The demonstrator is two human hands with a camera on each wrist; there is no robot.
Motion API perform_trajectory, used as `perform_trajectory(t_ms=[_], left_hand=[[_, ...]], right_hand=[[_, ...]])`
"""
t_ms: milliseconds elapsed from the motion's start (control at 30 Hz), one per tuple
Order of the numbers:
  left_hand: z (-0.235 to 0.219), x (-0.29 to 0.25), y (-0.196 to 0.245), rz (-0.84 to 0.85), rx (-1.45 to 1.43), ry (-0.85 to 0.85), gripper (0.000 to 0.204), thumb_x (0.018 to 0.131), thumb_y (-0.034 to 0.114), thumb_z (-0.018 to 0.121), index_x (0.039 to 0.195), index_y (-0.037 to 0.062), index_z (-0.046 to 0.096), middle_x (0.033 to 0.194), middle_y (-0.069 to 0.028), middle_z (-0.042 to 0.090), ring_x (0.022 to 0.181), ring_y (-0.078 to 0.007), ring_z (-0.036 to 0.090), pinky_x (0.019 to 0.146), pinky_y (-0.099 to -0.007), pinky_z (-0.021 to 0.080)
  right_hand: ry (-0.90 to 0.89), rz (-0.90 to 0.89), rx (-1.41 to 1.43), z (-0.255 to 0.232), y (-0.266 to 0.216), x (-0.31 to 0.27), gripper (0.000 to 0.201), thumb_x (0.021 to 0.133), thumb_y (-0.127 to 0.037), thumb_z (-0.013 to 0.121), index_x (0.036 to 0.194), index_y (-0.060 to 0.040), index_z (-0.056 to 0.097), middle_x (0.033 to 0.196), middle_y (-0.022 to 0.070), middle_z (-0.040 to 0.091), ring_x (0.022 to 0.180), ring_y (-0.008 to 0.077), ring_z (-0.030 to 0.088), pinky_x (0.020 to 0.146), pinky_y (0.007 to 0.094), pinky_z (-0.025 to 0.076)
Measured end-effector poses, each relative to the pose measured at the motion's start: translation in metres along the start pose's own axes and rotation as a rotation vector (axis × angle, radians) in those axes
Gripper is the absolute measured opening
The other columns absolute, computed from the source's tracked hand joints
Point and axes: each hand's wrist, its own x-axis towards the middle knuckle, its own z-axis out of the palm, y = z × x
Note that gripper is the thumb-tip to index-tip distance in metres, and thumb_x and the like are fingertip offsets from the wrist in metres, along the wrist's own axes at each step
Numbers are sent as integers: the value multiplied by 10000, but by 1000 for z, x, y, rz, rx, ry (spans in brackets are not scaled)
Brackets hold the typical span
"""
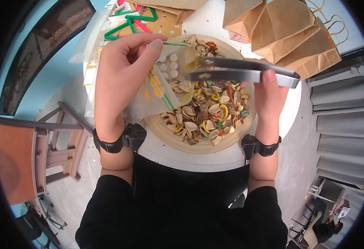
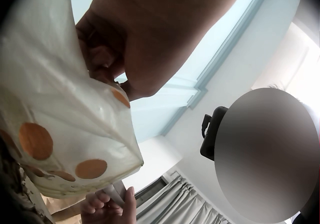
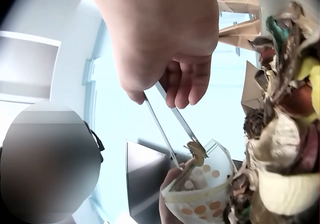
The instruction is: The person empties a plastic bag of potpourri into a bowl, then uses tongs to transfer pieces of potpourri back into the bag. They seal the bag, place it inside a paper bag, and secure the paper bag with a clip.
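My left hand (image 1: 126,74) pinches the edge of a translucent bag (image 1: 149,101) with white and orange dots; in the left wrist view the bag (image 2: 65,119) hangs from its fingers. My right hand (image 1: 270,91) grips metal tongs (image 1: 240,70), their tips pointing left at the bag. In the right wrist view the tongs (image 3: 175,119) hold a brownish dried piece (image 3: 198,152) at the mouth of the bag (image 3: 200,199). Below both hands, a round woven tray (image 1: 165,139) holds dried petals and pods (image 1: 209,110) in mixed colours.
Brown paper bags (image 1: 281,29) stand at the back right of the white table (image 1: 149,159). Green and red sticks (image 1: 138,23) lie at the back left beside a small box. A wooden chair (image 1: 61,145) is off to the left, grey curtains (image 1: 339,120) to the right.
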Motion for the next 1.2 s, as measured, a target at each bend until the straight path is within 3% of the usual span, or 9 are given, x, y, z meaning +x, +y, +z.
perform_trajectory(t_ms=[100, 133, 233, 333, 467, 767, 967, 1100, 1200], left_hand=[[-3, 0, -1, 0, -4, 3, 200, 908, 94, 624, 1004, -66, 695, 613, 91, 445, 584, 0, 365, 524, -203, 281], [-3, 0, -1, 0, -9, 4, 199, 908, 94, 623, 1002, -66, 696, 614, 91, 446, 585, 1, 365, 525, -203, 280], [-4, 1, 1, 3, -18, 9, 198, 908, 93, 622, 999, -66, 697, 616, 91, 448, 586, 1, 364, 525, -203, 279], [-3, 1, 1, 6, -15, 5, 198, 909, 93, 621, 998, -66, 697, 617, 90, 452, 586, 1, 365, 525, -203, 278], [-4, 1, 0, 11, 1, 0, 199, 908, 94, 621, 999, -67, 697, 616, 89, 452, 582, 0, 364, 521, -206, 278], [-5, 1, 0, 3, 4, 8, 206, 906, 105, 625, 992, -68, 697, 606, 88, 438, 573, -4, 360, 515, -211, 276], [-5, 1, -3, 10, 2, 18, 212, 902, 118, 632, 988, -66, 696, 606, 84, 438, 570, -9, 359, 517, -215, 282], [-2, 1, -3, 18, 10, 15, 202, 897, 110, 635, 993, -56, 698, 602, 82, 425, 570, -10, 359, 513, -215, 280], [-10, -1, 0, 5, 63, -33, 190, 890, 98, 637, 998, -43, 704, 594, 82, 426, 566, -10, 373, 511, -211, 290]], right_hand=[[44, -50, -42, -9, 3, -1, 309, 929, -242, 624, 931, 65, 660, 758, 101, 669, 652, 164, 617, 610, 282, 498], [165, -19, 43, -6, 2, 1, 304, 928, -243, 623, 913, 59, 655, 755, 98, 669, 644, 160, 613, 603, 272, 491], [192, 65, -69, -25, 4, 10, 294, 923, -261, 652, 866, 28, 660, 712, 66, 647, 599, 124, 585, 560, 233, 451], [110, 295, -303, -31, 14, 14, 294, 910, -269, 685, 817, 9, 674, 678, 34, 631, 590, 93, 571, 553, 217, 438], [53, 413, -279, -18, 15, 11, 273, 902, -250, 702, 827, 13, 698, 667, 18, 630, 588, 63, 561, 549, 202, 433], [79, 306, -287, -14, 12, 6, 232, 910, -184, 683, 887, 46, 698, 656, 34, 629, 567, 74, 556, 530, 212, 433], [234, 45, 22, -6, 0, -1, 244, 942, -177, 613, 910, 59, 664, 737, 94, 646, 583, 139, 569, 521, 257, 456], [-42, -211, -198, -9, 13, -6, 459, 963, -343, 573, 1026, 108, 628, 901, 196, 652, 689, 216, 605, 618, 326, 487], [107, -139, -75, -12, 8, -3, 433, 945, -324, 603, 1019, 102, 633, 910, 163, 668, 720, 204, 616, 645, 317, 500]])
